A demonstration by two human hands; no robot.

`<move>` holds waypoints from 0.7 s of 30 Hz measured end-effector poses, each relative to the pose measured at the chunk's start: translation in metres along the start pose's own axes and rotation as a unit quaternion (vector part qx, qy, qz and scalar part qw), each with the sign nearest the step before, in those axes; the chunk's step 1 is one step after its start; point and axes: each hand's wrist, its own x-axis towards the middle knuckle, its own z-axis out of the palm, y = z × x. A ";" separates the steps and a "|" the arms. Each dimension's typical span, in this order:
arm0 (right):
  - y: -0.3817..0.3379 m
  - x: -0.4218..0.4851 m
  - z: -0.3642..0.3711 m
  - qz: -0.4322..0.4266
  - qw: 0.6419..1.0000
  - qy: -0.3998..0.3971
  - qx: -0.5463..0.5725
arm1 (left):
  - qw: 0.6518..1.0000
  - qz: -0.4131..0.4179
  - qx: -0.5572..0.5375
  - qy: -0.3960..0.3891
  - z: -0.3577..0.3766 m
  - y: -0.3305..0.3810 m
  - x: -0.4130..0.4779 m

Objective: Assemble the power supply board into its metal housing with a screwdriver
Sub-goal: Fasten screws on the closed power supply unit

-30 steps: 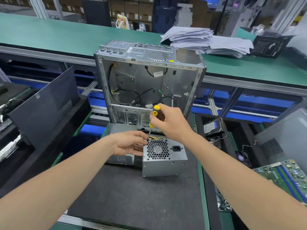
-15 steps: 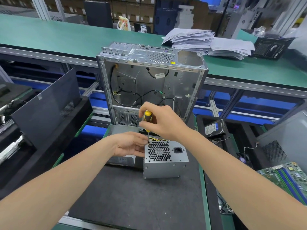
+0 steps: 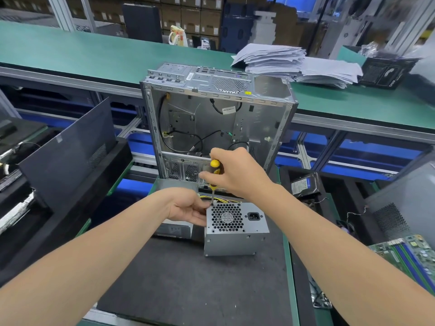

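A grey metal power supply box (image 3: 235, 234) with a honeycomb fan grille and a socket stands on the dark mat (image 3: 188, 283). My right hand (image 3: 237, 175) grips a yellow-and-black screwdriver (image 3: 214, 175) held upright, its tip at the box's top left corner. My left hand (image 3: 190, 209) holds the left side of the box, fingertips beside the screwdriver tip. Yellow wires show behind the box. The open silver computer case (image 3: 219, 118) stands upright just behind, with black cables inside.
A dark side panel (image 3: 68, 149) leans at the left. A hard drive (image 3: 303, 184) lies in a black tray at the right, a green motherboard (image 3: 412, 255) at the far right. Stacked papers (image 3: 294, 64) lie on the green bench behind.
My right hand has swung the screwdriver handle to the left and upright over the box's top left corner. My left hand has stayed on the box.
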 end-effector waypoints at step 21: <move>0.003 0.006 -0.017 -0.050 0.987 -0.147 0.044 | 0.999 -0.024 0.030 0.004 0.004 0.003 -0.004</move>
